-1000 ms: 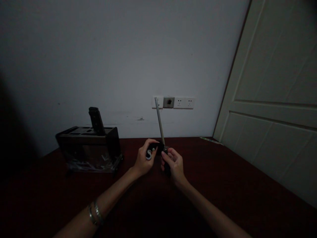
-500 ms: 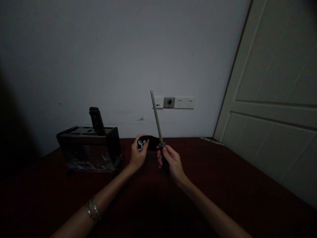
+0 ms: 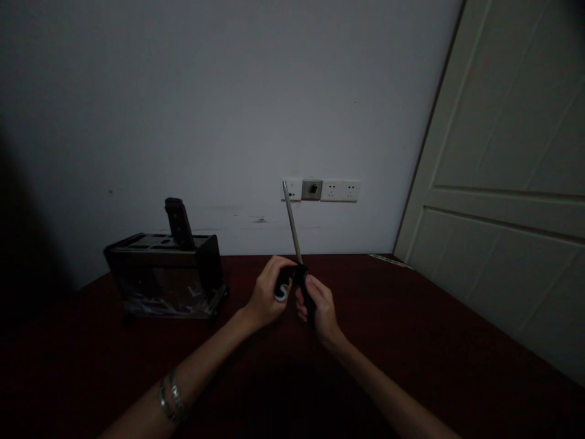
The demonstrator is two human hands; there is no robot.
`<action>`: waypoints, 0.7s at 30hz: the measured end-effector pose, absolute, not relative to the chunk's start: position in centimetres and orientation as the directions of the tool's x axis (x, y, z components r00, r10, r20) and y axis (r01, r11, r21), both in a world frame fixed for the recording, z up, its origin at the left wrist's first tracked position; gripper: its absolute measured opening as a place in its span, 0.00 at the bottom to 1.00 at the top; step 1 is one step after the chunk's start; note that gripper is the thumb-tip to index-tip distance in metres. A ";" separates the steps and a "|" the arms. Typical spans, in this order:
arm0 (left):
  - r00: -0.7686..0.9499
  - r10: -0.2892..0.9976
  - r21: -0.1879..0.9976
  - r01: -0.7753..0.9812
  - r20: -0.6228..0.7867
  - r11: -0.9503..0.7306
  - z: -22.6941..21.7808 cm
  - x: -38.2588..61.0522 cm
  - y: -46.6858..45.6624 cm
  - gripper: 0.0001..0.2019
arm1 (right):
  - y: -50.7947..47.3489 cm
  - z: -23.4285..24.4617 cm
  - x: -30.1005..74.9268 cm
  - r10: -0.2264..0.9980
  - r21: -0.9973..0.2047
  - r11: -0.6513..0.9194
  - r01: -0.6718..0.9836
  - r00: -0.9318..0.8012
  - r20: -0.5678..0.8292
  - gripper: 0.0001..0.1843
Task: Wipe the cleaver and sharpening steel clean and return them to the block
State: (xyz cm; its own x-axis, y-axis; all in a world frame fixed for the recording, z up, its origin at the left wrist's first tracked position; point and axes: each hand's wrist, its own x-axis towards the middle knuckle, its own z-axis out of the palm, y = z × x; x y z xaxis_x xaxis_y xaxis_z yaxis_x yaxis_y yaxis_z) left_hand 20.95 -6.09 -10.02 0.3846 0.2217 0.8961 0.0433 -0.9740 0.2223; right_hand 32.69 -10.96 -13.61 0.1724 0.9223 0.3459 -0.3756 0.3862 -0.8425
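Observation:
My right hand (image 3: 319, 303) is closed round the dark handle of a honing steel (image 3: 291, 222), whose grey rod points up and slightly left. My left hand (image 3: 269, 291) is closed on a dark object with a white ring at its end (image 3: 280, 291), held against the base of the rod; I cannot make out what that object is in the dim light. Both hands hover over a dark red table (image 3: 411, 329). Bracelets (image 3: 170, 396) sit on my left forearm.
A dark knife block (image 3: 164, 271) with a clear front stands at the left of the table, one black handle (image 3: 178, 222) sticking out of it. Wall sockets (image 3: 320, 189) sit behind the rod. A pale door (image 3: 507, 183) fills the right side.
My left hand, which had moved up and left away from the steel, has come back down against the rod's base. The rod's tip has dropped a little.

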 end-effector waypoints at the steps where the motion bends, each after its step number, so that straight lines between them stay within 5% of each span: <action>1: 0.377 0.244 0.244 0.049 0.893 -0.969 -10.1 20.9 -6.0 0.11 | -11.0 -13.6 32.7 0.925 -0.833 0.380 -0.402 0.167 0.341 0.16; 8: 0.431 0.413 0.408 0.110 0.802 -0.906 -10.9 20.6 -4.2 0.08 | -11.3 -12.1 33.0 0.924 -0.770 0.365 -0.524 0.104 0.367 0.13; 13: 0.174 0.471 0.446 0.163 0.865 -0.880 -10.7 20.4 -3.5 0.08 | -11.7 -11.6 32.8 0.915 -0.773 0.372 -0.514 0.063 0.399 0.10; 16: 0.138 0.291 0.272 0.142 0.947 -0.952 -10.1 20.0 -4.3 0.11 | -11.5 -12.0 32.5 0.919 -0.795 0.375 -0.477 0.076 0.387 0.12; 19: 0.322 0.023 0.000 0.071 0.947 -0.998 -9.4 19.8 -5.4 0.15 | -11.4 -12.3 32.2 0.916 -0.806 0.392 -0.444 0.111 0.385 0.13; 21: 0.393 -0.052 -0.069 0.029 0.918 -0.997 -9.2 19.9 -6.0 0.18 | -11.3 -12.4 32.2 0.910 -0.805 0.410 -0.428 0.130 0.394 0.13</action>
